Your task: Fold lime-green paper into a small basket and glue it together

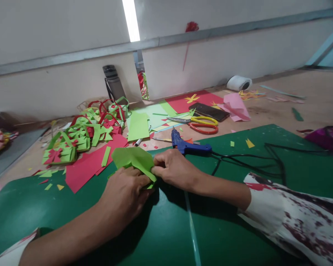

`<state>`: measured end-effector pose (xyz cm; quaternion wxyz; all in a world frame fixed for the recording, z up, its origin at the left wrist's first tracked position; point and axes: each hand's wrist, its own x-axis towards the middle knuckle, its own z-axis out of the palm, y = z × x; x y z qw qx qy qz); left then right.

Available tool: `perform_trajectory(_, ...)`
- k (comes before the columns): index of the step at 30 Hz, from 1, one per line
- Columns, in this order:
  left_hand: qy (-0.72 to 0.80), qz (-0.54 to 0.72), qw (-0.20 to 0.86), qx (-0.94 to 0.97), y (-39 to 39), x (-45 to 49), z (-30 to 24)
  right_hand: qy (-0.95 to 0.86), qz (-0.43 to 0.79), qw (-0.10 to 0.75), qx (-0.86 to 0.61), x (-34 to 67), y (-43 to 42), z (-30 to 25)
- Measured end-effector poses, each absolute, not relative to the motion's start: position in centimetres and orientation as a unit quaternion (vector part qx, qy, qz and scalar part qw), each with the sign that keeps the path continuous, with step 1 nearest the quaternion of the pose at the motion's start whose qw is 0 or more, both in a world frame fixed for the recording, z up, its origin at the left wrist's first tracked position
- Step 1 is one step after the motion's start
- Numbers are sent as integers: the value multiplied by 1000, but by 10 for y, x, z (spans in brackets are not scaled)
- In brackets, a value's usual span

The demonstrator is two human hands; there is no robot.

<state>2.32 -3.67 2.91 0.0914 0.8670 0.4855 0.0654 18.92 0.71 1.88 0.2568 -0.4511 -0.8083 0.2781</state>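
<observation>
A folded piece of light green paper (133, 159) lies on the dark green mat (238, 162), and both hands grip it. My left hand (124, 195) is closed over its near edge. My right hand (173, 168) pinches its right corner between thumb and fingers. Just behind my right hand lies a blue glue gun (187, 146) with a black cord (238, 157) trailing right.
Red paper sheets (88, 164) and a pile of green and red woven paper baskets (80, 135) lie at the left. Yellow and red scissors (202, 123), a black phone (209, 111), pink paper (234, 105) and a tape roll (238, 83) sit behind. A grey bottle (113, 83) stands by the wall.
</observation>
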Motion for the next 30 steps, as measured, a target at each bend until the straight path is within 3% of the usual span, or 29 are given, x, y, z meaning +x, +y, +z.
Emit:
perform_trajectory(6, 455, 186, 278, 825, -29, 22, 50, -750, 393, 313, -431, 192, 7, 30)
perform_trajectory(13, 499, 270, 570, 594, -18, 18, 59, -681, 500, 293, -448, 195, 7, 43)
perform_trajectory(30, 416, 289, 697, 508, -9, 16, 53, -619, 543, 343, -452, 190, 9, 47)
